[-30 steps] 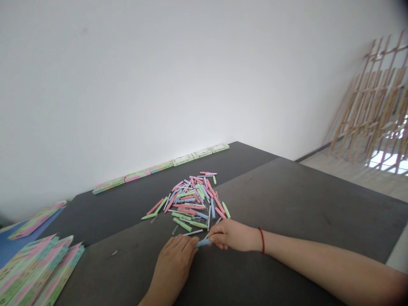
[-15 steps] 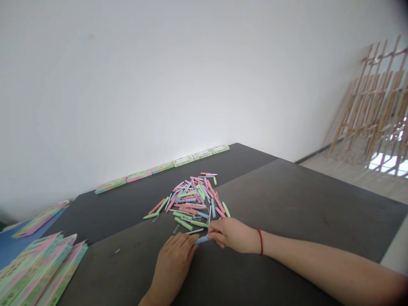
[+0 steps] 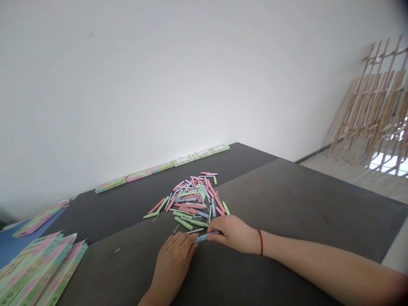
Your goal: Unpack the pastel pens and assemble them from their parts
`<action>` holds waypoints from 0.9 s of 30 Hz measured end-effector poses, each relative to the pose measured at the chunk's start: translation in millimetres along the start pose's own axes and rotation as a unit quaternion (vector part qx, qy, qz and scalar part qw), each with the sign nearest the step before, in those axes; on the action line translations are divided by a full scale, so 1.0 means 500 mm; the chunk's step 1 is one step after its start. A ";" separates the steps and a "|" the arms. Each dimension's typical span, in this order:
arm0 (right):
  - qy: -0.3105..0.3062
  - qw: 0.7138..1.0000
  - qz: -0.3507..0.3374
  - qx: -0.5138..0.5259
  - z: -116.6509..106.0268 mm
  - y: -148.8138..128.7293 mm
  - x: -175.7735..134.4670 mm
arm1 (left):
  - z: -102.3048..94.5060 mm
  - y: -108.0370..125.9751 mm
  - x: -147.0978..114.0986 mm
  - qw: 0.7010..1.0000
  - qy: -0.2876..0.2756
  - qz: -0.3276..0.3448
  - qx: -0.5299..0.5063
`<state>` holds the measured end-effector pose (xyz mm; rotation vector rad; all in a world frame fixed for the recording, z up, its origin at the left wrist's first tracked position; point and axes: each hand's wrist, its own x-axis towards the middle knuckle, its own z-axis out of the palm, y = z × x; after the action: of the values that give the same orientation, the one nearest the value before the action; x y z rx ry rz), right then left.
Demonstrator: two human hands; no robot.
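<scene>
A light blue pen [image 3: 201, 238] is held between my two hands, low over the near part of the dark table. My left hand [image 3: 174, 260] is closed on its left end, and the fingers hide that end. At its right end, my right hand [image 3: 231, 233] pinches it between thumb and fingers; a red cord circles that wrist. Just beyond the hands lies a loose pile of pastel pen parts [image 3: 195, 196] in pink, green, blue, purple and coral. Thin white refills [image 3: 195, 231] and small clear pieces lie among them.
Several flat green-and-pink boxes [image 3: 139, 174] line the wall edge of the dark table [image 3: 274, 204]. More printed packs [image 3: 38, 272] lie at the near left, with another on a blue surface [image 3: 9, 242]. Wooden racks [image 3: 372, 102] lean at the far right.
My right hand's fingers have shifted slightly along the blue pen, so more of its right end shows. My left hand stays almost where it was.
</scene>
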<state>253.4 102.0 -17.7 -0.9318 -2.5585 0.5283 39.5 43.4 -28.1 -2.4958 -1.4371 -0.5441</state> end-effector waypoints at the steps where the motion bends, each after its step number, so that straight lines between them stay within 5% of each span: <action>1: 0.012 1.000 -0.003 0.001 -0.002 -0.002 -0.001 | -0.001 0.000 0.000 1.000 -0.002 -0.002 0.000; 27: 0.013 0.998 -0.055 -0.032 -0.005 0.000 0.001 | -0.009 0.002 0.004 1.000 -0.001 -0.012 -0.009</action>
<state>254.4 102.9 -15.6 -0.8081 -2.5988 0.4010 40.3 42.9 -23.0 -2.4969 -1.4703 -0.5611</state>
